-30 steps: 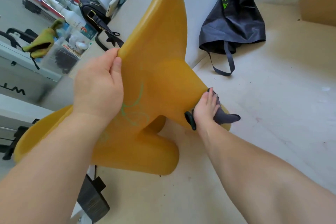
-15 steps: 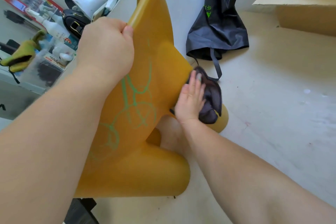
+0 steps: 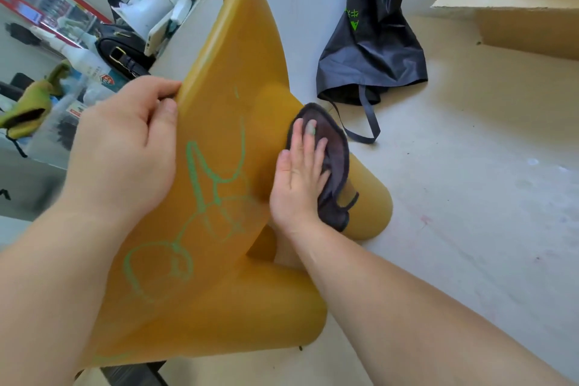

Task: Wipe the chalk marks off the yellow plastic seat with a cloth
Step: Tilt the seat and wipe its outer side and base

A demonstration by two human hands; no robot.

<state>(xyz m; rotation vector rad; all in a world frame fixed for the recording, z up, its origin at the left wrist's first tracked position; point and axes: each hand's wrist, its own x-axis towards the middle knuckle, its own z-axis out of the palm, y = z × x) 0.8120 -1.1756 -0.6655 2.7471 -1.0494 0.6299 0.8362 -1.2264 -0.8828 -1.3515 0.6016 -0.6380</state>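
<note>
The yellow plastic seat lies tipped on its side on the floor, its flat face turned toward me. Green chalk marks loop across the middle and lower part of that face. My left hand grips the seat's left edge, thumb on the face. My right hand lies flat, fingers spread, pressing a dark grey cloth against the seat's right side where a round leg joins. The cloth sits to the right of the chalk lines.
A black drawstring bag lies on the pale floor behind the seat. A cardboard box stands at the upper right. Bottles, a black handbag and a green glove crowd the left side.
My right hand has brought the cloth from under the seat's edge up onto its face. My left hand shifted its grip on the edge, and the seat turned more toward me, showing more chalk.
</note>
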